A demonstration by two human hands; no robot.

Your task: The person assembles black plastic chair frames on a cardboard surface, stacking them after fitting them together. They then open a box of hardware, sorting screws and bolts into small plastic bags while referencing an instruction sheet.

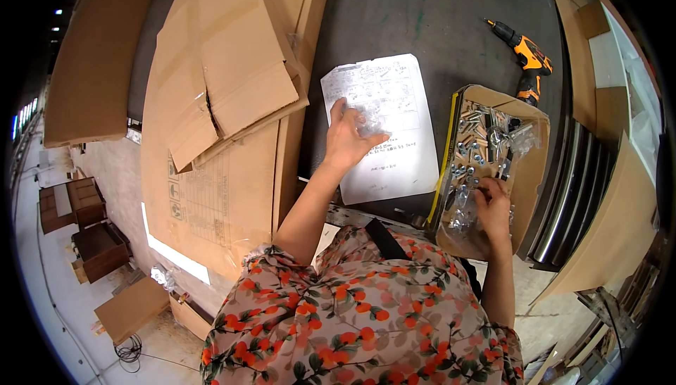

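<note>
My left hand [345, 137] is over the upper part of a white printed sheet [391, 170], its fingers and thumb curled around a small clear plastic bag [369, 123]. What the bag contains is too small to make out. To the right, my right hand [495, 209] reaches into an open cardboard box [531, 167]. Its fingertips are bent together among the hardware, and anything between them is hidden. Loose bolts [473, 135], dowels and metal fittings fill the far part of that box. Clear plastic bags [459, 217] lie beside my right fingers.
An orange and black cordless drill [528, 58] lies on the dark tabletop [436, 5] beyond the box. Large cardboard cartons [211, 195] with a folded flap piece [239, 82] take up the left side. Dark metal rollers [567, 195] and cardboard panels [598, 223] stand at the right.
</note>
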